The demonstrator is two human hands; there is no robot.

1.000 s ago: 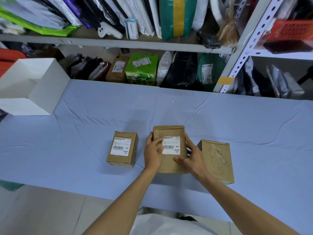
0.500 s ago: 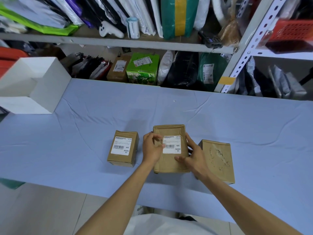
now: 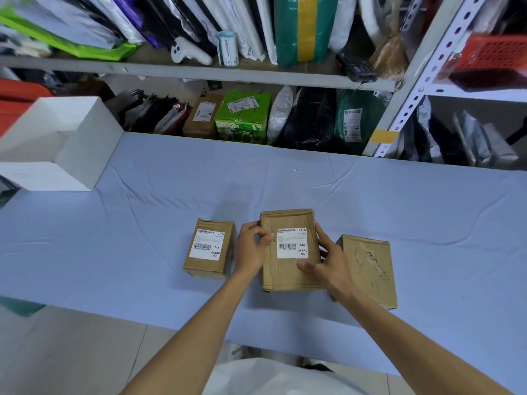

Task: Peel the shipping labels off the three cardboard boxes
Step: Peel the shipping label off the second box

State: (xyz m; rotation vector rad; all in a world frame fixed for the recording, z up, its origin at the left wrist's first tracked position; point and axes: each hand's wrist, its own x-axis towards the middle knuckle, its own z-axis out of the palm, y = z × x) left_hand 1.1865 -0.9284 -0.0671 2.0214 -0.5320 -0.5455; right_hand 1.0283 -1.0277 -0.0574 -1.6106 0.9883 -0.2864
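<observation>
Three cardboard boxes sit in a row on the blue table point(image 3: 142, 223). One looks done: the right box point(image 3: 368, 269) shows only torn paper scars on top. The middle box point(image 3: 288, 252) keeps its label point(image 3: 292, 243), and so does the left box point(image 3: 209, 248) with its own label point(image 3: 207, 245). My right hand point(image 3: 328, 263) grips the middle box's side, fingers spread. My left hand point(image 3: 252, 246) pinches at the label's left edge; whether a corner has lifted is too small to tell.
</observation>
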